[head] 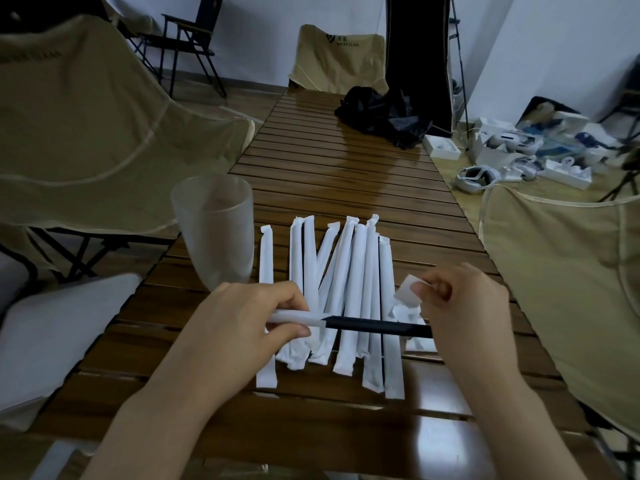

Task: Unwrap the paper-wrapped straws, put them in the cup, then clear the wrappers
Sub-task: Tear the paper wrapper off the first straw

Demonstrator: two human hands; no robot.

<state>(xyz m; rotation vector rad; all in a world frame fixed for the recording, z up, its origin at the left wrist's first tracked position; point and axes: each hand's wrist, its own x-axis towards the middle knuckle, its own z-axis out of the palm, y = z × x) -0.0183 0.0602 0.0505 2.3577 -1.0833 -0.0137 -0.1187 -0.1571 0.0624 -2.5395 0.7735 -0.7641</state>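
Several white paper-wrapped straws point(349, 289) lie side by side on the wooden slatted table point(346, 174). A frosted plastic cup point(214, 230) stands upright to their left. My left hand point(242, 327) grips the still-wrapped end of a black straw point(377, 325), held crosswise above the pile. The straw's bare black half points right. My right hand point(464, 306) holds the bare end of that straw and pinches a torn piece of white wrapper point(408, 289) between thumb and finger. More torn paper point(408, 311) lies on the table under it.
A black bag point(384, 116) sits at the far end of the table. Beige fabric chairs stand on the left point(86, 116), right point(561, 271) and far side. White boxes and headsets point(519, 150) lie on the floor at the right. A grey cushion point(52, 341) lies left.
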